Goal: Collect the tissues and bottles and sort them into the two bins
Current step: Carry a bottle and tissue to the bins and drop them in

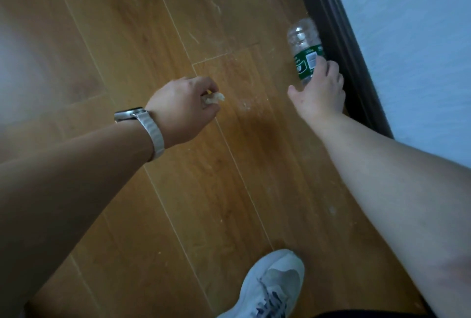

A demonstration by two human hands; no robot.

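A clear plastic bottle point(304, 44) with a green label lies on the wooden floor beside the dark skirting board at the upper right. My right hand point(321, 88) reaches down onto its lower end, fingers curling round it. My left hand point(184, 106), with a watch on the wrist, holds a crumpled white tissue point(215, 98) in its curled fingers above the middle of the floor. Neither bin is in view.
A dark skirting board point(341, 44) runs along the right, with a pale blue wall point(413, 49) behind it. My white sneaker point(272, 284) stands at the bottom centre on the wooden floor point(127, 37).
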